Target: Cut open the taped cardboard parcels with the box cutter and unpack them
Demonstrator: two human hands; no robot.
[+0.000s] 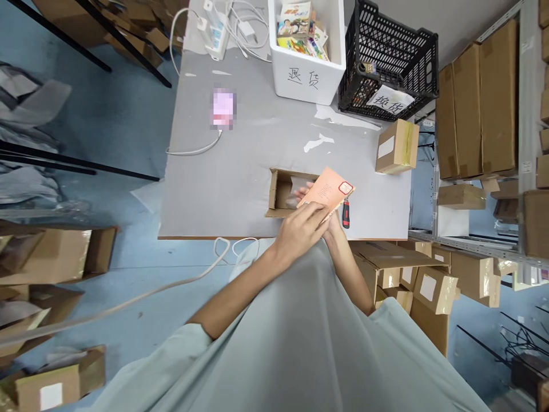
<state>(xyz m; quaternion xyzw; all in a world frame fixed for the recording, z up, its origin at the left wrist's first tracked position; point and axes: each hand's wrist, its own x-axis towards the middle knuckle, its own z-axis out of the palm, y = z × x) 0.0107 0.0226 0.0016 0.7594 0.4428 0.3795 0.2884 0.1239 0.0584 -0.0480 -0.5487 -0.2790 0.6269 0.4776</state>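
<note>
An orange book (325, 191) with a red-framed label near its top corner is held tilted above the table's front part. My left hand (302, 226) lies with its fingers over the lower cover and edge; its thumb is hidden. From underneath, my right hand (333, 224) supports the book, its fingertips showing past the far-left edge and most of the palm covered. Just behind and left of the book stands an open cardboard box (273, 191) with some translucent wrapping (295, 187) in it. Right of the book lies a red-and-black utility knife (346, 214).
On the grey table (214, 194) are a white bin (309, 77) of books, a black crate (388, 63), a taped carton (397, 147), a power strip (218, 37) and a blurred-out device (223, 107) on a cable. Cartons (429, 286) crowd the right side; opened boxes (51, 252) lie left.
</note>
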